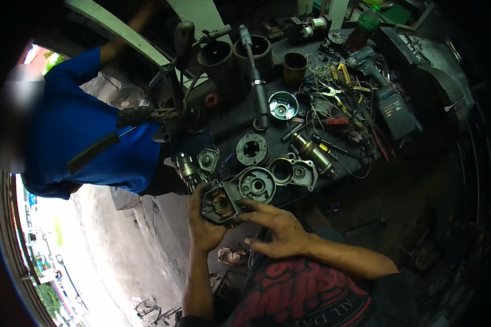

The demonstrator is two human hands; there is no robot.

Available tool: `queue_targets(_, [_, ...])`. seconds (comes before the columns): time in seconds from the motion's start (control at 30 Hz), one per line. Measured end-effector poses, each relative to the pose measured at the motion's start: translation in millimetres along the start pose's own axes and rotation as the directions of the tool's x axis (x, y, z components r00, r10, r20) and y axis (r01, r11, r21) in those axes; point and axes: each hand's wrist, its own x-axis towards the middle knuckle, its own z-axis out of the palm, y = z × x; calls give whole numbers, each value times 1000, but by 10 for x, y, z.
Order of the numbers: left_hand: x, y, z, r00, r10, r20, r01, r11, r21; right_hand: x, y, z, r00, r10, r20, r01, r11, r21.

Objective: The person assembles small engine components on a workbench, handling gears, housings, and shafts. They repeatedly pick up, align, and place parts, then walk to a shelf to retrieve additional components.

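Note:
My left hand [203,226] is closed around a grey metal housing [206,207] with a copper-coloured part inside its round opening. At the housing's right edge is my right hand [278,231], its fingers stretched out and spread; whether a fingertip touches the metal I cannot tell. Just beyond, on the dark bench, lie a round metal end cover [256,185] and a cast bracket [300,173] with a round hole. Left of these are a geared shaft [186,169] and a small metal cover [207,160]. A round gear plate [252,149] sits further back.
An armature [313,155], a shiny metal cup [283,105], tangled wires and pliers [333,92] and a cordless drill [373,68] crowd the bench's right side. Dark cylinders [215,60] stand at the back. A person in a blue shirt [87,131] is at the left.

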Motion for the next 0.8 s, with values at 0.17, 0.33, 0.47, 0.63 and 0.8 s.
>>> queue_targets(0.17, [68, -71, -141, 996, 37, 79, -42, 997, 59, 26, 52, 68, 998, -60, -15, 59, 997, -51])
queue_targets(0.33, [43, -50, -223, 982, 118, 147, -160, 936, 315, -138, 165, 25, 996, -77, -49, 75, 996, -39])
queue_targets(0.47, [139, 145, -369, 960, 134, 246, -217, 912, 349, -415, 253, -116, 985, 100, -140, -84, 989, 120])
queue_targets(0.63, [309, 692, -592, 845, 501, 184, -530, 745, 406, -857, 259, -358, 906, 174, -386, -152, 985, 85])
queue_targets(0.8, [343, 1418, -229, 876, 454, 163, -465, 709, 530, -1251, 444, -714, 814, 191, -549, -199, 979, 47])
